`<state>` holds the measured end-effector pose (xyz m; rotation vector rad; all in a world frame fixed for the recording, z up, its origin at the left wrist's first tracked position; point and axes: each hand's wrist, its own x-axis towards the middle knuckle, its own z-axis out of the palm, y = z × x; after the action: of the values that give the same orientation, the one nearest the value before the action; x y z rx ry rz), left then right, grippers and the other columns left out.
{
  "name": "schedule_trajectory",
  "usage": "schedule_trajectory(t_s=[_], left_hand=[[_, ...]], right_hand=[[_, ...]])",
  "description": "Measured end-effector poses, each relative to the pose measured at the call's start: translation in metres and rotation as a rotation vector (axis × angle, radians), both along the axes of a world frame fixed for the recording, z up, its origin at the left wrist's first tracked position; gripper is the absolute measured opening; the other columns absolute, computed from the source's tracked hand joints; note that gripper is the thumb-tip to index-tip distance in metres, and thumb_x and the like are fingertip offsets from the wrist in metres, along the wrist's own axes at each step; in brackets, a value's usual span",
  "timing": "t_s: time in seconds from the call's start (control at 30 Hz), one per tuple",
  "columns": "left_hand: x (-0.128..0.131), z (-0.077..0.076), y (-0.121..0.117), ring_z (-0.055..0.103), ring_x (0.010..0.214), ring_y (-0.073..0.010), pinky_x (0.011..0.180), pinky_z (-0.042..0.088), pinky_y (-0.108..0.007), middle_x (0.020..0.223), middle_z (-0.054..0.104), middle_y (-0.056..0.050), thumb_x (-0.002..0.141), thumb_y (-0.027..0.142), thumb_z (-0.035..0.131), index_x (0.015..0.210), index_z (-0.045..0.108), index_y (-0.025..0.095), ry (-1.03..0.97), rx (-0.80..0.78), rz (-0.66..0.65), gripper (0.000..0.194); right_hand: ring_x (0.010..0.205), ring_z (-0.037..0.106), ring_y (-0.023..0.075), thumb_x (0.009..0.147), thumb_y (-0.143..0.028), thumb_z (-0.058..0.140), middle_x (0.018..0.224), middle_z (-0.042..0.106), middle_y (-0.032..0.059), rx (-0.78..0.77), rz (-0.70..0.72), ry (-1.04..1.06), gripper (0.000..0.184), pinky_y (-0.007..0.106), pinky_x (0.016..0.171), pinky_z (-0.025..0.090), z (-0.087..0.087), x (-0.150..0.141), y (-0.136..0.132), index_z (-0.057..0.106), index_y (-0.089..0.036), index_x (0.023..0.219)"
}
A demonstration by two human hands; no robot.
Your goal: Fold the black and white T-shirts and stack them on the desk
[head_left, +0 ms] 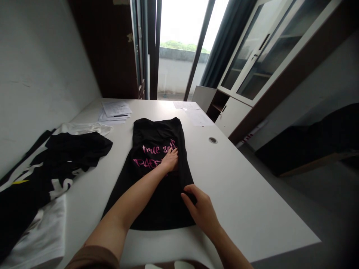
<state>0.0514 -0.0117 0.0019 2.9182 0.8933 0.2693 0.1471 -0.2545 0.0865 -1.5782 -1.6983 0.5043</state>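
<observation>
A black T-shirt [157,201] with pink lettering lies lengthwise on the white table, its right side folded inward in a long strip. My left hand [170,160] rests flat on the print, fingers stretched out beside the folded strip. At the shirt's right edge, nearer to me, my right hand [200,205] has thumb and forefinger closed on the black cloth. Part of the lettering is hidden under my left hand and forearm.
Black and white clothes [64,164] lie heaped along the table's left side. Paper sheets [114,111] are stacked at the back left, and more papers [196,114] lie back right. A round cable hole [213,140] is set into the white table [241,194].
</observation>
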Motion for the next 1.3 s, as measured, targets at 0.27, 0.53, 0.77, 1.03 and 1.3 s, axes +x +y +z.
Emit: schedule_trajectory(t_s=[0.27,0.53,0.77,1.03,1.3], left_hand=[[-0.001,-0.002,0.007,0.036,0.150,-0.0320,0.128,0.014,-0.049,0.156,0.049,-0.015,0.083,0.023,0.066,0.147,0.055,0.018,-0.103,-0.190,0.053,0.065],[-0.040,0.021,0.042,0.070,0.103,-0.0187,0.097,0.051,-0.029,0.109,0.077,-0.002,0.095,0.018,0.041,0.115,0.074,0.024,-0.451,-0.482,0.264,0.039],[-0.027,0.017,0.008,0.048,0.135,-0.0303,0.115,0.040,-0.046,0.142,0.058,-0.010,0.089,0.044,0.066,0.129,0.065,0.025,-0.331,-0.140,0.277,0.045],[-0.019,0.020,-0.009,0.053,0.126,-0.0336,0.106,0.042,-0.049,0.130,0.062,-0.016,0.093,0.028,0.056,0.128,0.064,0.020,-0.189,-0.082,0.408,0.036],[-0.023,0.025,0.002,0.069,0.093,-0.0252,0.089,0.049,-0.037,0.096,0.075,-0.006,0.093,0.025,0.051,0.102,0.069,0.023,-0.324,-0.309,0.534,0.020]], right_hand=[[0.082,0.058,0.0202,0.092,-0.006,0.049,0.094,0.054,0.0059,0.096,0.183,-0.153,0.032,0.032,0.070,0.052,-0.022,-0.018,-0.007,0.068,-0.027,0.105],[0.093,0.058,0.0208,0.079,0.007,0.051,0.104,0.060,0.0067,-0.041,0.397,-0.307,0.052,0.036,0.084,0.052,-0.034,-0.015,-0.002,0.068,-0.024,0.117],[0.091,0.065,0.0177,0.095,-0.021,0.063,0.105,0.068,0.0033,-0.226,0.626,-0.125,0.020,0.030,0.083,0.052,0.000,0.006,0.018,0.071,-0.025,0.113],[0.109,0.064,0.0220,0.101,-0.025,0.049,0.116,0.071,0.0075,0.038,0.094,-0.220,0.025,0.035,0.101,0.049,-0.022,0.047,0.150,0.072,-0.022,0.111],[0.137,0.049,0.0216,0.103,-0.020,0.034,0.151,0.053,0.0112,-0.068,-0.084,-0.418,0.047,0.032,0.117,0.036,-0.061,0.042,0.254,0.056,-0.015,0.144]])
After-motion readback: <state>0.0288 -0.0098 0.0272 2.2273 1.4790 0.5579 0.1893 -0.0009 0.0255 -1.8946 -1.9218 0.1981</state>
